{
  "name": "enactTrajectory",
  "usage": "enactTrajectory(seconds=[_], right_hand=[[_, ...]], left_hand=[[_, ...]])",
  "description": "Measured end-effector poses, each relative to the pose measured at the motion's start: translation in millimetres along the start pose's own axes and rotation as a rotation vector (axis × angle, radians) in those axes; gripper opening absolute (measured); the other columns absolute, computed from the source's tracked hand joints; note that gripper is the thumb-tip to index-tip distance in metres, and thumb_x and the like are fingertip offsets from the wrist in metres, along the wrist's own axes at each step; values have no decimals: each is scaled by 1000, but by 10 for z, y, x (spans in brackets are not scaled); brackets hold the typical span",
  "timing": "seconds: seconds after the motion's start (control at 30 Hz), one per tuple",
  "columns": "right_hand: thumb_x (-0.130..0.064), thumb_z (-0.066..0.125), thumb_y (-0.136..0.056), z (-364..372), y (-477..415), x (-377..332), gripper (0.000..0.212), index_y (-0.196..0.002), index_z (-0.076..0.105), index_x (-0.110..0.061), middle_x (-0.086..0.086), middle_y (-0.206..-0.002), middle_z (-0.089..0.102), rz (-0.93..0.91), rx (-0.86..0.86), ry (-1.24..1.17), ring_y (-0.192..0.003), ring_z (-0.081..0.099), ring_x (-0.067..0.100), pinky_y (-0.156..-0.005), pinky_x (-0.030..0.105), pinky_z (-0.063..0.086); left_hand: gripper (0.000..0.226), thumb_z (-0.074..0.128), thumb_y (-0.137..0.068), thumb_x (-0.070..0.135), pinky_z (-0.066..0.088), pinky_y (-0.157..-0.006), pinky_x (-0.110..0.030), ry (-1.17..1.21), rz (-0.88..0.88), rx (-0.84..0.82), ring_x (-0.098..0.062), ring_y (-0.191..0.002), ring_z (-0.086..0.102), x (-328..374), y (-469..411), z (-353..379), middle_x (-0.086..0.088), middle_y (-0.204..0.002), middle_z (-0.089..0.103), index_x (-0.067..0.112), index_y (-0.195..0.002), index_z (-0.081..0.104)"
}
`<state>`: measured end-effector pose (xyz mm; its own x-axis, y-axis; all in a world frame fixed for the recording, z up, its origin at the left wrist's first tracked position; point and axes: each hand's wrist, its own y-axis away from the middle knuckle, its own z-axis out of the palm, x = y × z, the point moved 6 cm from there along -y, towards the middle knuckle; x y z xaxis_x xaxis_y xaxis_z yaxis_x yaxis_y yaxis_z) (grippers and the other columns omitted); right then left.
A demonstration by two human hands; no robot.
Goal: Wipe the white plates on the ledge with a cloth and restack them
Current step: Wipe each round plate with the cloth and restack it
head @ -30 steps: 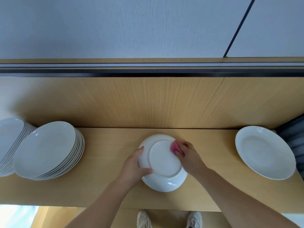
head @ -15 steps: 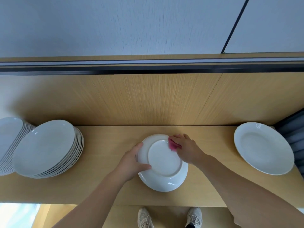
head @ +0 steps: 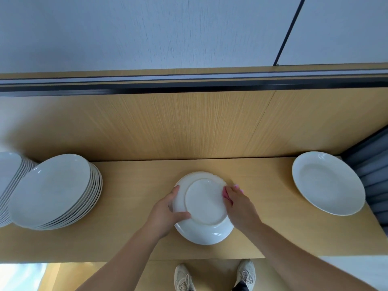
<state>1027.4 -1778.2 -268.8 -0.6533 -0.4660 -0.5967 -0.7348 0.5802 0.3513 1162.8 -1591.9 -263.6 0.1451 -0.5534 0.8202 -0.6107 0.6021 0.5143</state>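
Note:
A white plate (head: pixel 204 204) lies upside down on the wooden ledge (head: pixel 134 227), its round foot ring facing up. My left hand (head: pixel 165 213) grips its left rim, thumb on the underside. My right hand (head: pixel 239 203) holds a pink cloth (head: pixel 226 193) against the plate's right rim; most of the cloth is hidden under my fingers. A tall stack of white plates (head: pixel 54 192) stands at the left, with a second stack (head: pixel 9 181) cut off by the left edge. A single white plate (head: pixel 327 182) lies face up at the right.
A wooden back panel (head: pixel 199 127) rises behind the ledge, with a dark rail above it. Grey pleated fabric (head: pixel 373 177) borders the ledge's right end. My shoes (head: pixel 214 276) show on the floor below the front edge.
My right hand with the cloth has slid from the plate's upper right edge down along its right rim. The left hand keeps its grip.

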Motion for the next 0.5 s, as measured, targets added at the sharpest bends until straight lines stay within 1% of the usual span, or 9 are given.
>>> enactTrajectory(seconds=[0.1,0.17,0.23,0.27,0.3,0.37,0.4,0.47,0.5], right_hand=[[-25,37,-104,165,208,133,45,-148,38,-15,6,-159,26,46,64,-69,-148,16,27,-120,37,18],[-25,38,-104,175,187,172,45,-148,39,-17,5,-159,25,56,73,-86,-149,14,26,-120,38,18],[-21,40,-104,129,106,159,40,-142,47,-14,6,-156,33,16,59,-96,-149,16,25,-120,29,16],[-19,42,-103,98,66,135,36,-137,52,-13,6,-151,40,-31,51,-90,-147,20,24,-117,21,15],[-18,43,-102,71,17,118,31,-129,57,-13,6,-144,49,-71,41,-98,-145,28,22,-112,11,13],[-12,47,-99,14,-77,111,19,-110,63,-15,1,-121,60,-82,-9,-153,-135,41,19,-98,-4,9],[-8,48,-98,-25,-112,89,17,-103,63,-13,2,-113,60,-73,-48,-178,-130,44,18,-93,-7,9],[-1,48,-96,-122,-170,1,17,-104,63,-3,11,-110,61,-85,-119,-196,-128,44,17,-90,-8,10],[-1,49,-96,-153,-197,-31,19,-108,63,0,13,-111,61,-96,-157,-193,-129,43,16,-91,-8,10]], left_hand=[[97,85,-68,11,43,-106,-37,19,0,27,-17,-127,47,-65,86,50,12,-145,41,30,-148,32],[101,87,-66,16,42,-107,-37,13,9,24,-14,-129,45,-89,140,80,12,-147,40,30,-148,31],[109,88,-55,33,43,-105,-39,-14,11,27,-15,-128,46,-99,166,81,9,-146,40,35,-147,30],[111,86,-50,41,46,-103,-41,-30,3,27,-17,-124,49,-97,173,73,7,-142,41,38,-146,30],[109,84,-49,45,48,-100,-41,-35,-7,24,-19,-120,51,-103,170,64,6,-138,42,42,-145,31],[97,84,-57,36,50,-96,-39,12,-13,8,-19,-115,55,-103,164,50,3,-132,47,43,-140,35],[90,83,-61,31,52,-94,-37,35,-16,-3,-18,-112,57,-100,167,37,0,-128,52,42,-137,37],[88,83,-59,30,53,-92,-37,66,-21,-21,-19,-110,59,-93,152,3,-2,-124,57,41,-134,39],[92,83,-55,31,52,-93,-39,82,-20,-37,-20,-113,58,-78,145,-1,-1,-127,55,41,-135,37]])
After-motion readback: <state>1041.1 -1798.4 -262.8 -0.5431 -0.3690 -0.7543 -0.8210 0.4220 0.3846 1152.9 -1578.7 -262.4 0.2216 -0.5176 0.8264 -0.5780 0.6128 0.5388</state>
